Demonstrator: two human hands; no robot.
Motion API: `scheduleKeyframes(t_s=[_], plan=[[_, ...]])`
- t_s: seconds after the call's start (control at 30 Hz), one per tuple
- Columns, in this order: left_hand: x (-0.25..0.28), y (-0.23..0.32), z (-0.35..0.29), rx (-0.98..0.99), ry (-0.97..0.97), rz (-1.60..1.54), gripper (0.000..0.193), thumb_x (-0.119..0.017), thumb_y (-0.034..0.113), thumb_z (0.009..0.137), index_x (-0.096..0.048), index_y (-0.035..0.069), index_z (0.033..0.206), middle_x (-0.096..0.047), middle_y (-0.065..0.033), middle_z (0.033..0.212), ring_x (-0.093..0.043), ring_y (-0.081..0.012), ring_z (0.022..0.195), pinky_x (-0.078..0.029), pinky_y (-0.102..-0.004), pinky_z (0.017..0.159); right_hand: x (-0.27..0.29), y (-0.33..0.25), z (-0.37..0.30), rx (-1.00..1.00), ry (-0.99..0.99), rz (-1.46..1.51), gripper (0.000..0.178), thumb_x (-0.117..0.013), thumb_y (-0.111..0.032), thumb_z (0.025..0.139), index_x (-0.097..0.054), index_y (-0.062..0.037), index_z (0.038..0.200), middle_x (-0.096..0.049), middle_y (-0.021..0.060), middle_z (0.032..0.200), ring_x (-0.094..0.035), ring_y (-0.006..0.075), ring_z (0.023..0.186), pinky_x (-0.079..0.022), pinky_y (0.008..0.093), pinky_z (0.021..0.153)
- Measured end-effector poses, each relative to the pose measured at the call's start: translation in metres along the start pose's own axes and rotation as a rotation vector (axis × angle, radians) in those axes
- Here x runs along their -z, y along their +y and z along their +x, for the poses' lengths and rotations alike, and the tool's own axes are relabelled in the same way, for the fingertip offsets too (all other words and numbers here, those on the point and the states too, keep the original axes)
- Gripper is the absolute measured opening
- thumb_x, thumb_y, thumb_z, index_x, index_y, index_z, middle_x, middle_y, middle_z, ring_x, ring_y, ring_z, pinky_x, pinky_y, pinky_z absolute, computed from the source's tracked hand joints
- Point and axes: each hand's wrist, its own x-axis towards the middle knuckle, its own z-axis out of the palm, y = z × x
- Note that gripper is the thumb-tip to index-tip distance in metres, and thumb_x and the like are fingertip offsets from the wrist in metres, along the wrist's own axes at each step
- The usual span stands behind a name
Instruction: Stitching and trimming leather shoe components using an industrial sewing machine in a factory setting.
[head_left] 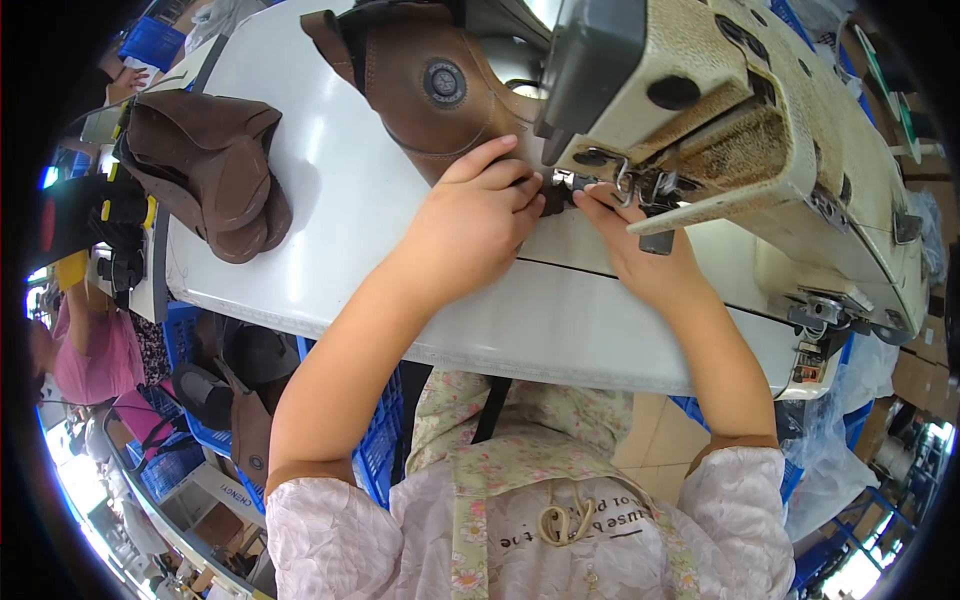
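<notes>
A brown leather boot upper (420,90) with a round dark badge lies on the white sewing machine bed, its lower edge reaching in toward the needle. My left hand (480,225) is closed on that edge, fingers bent over the leather just left of the presser foot (565,180). On the other side, my right hand (645,255) pinches at the work close to the foot. The sewing machine head (700,110) hides part of its fingers. How far the leather runs beneath the needle is hidden too.
A second brown upper (225,180) rests at the left on the white table (350,220). Below the table's left edge, a blue crate (180,335) holds dark and brown pieces. A person in a pink top (100,345) is at far left. Clear plastic bags (835,480) hang at right.
</notes>
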Motion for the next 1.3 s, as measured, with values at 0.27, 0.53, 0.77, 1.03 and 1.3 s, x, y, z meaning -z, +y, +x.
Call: scheduleKeyframes(t_s=[0.27,0.53,0.77,1.03,1.3], plan=[[0.0,-0.002,0.001,-0.015,0.0,0.01,0.043,-0.064,0.007,0.065,-0.074,0.004,0.106,-0.069,-0.0049,0.118,-0.057,-0.0198,0.116,-0.032,-0.0442,0.115,0.004,-0.006,0.009,-0.017,0.123,0.142,0.016,-0.061,-0.01,0.087,-0.069,-0.0058,0.1,-0.068,0.0178,0.09,-0.063,0.0403,0.083,-0.05,0.0463,0.073],[0.0,-0.004,0.002,-0.03,0.024,-0.004,0.041,-0.064,0.008,0.065,-0.074,0.004,0.105,-0.069,-0.0044,0.117,-0.058,-0.0197,0.114,-0.032,-0.0434,0.116,0.007,-0.009,0.006,-0.002,0.049,0.178,0.047,-0.053,0.012,0.077,-0.065,-0.0005,0.121,-0.065,0.018,0.115,-0.063,0.0351,0.108,-0.049,0.0416,0.097],[-0.003,-0.004,0.002,-0.026,0.025,0.012,0.04,-0.065,0.009,0.066,-0.074,0.004,0.104,-0.07,-0.0043,0.115,-0.058,-0.0209,0.113,-0.033,-0.0431,0.115,0.008,-0.009,0.007,0.002,0.034,0.133,0.048,-0.053,0.012,0.077,-0.065,-0.0009,0.122,-0.065,0.0183,0.116,-0.062,0.0357,0.109,-0.049,0.0416,0.097],[0.0,-0.009,0.004,-0.044,0.04,0.0,0.043,-0.066,0.008,0.062,-0.074,0.004,0.105,-0.07,-0.0036,0.115,-0.056,-0.0209,0.113,-0.035,-0.0425,0.112,-0.001,-0.006,0.007,-0.045,0.171,0.211,0.023,-0.059,-0.005,0.084,-0.068,-0.0064,0.104,-0.068,0.0184,0.095,-0.064,0.04,0.089,-0.051,0.0463,0.077],[0.003,-0.015,0.009,-0.061,0.032,-0.036,0.034,-0.065,0.012,0.07,-0.076,0.002,0.101,-0.072,-0.0046,0.107,-0.059,-0.0191,0.111,-0.03,-0.0407,0.12,-0.006,0.001,0.004,-0.081,0.138,0.188,0.022,-0.061,-0.005,0.083,-0.069,-0.006,0.104,-0.069,0.0184,0.092,-0.064,0.0396,0.087,-0.051,0.0449,0.076]])
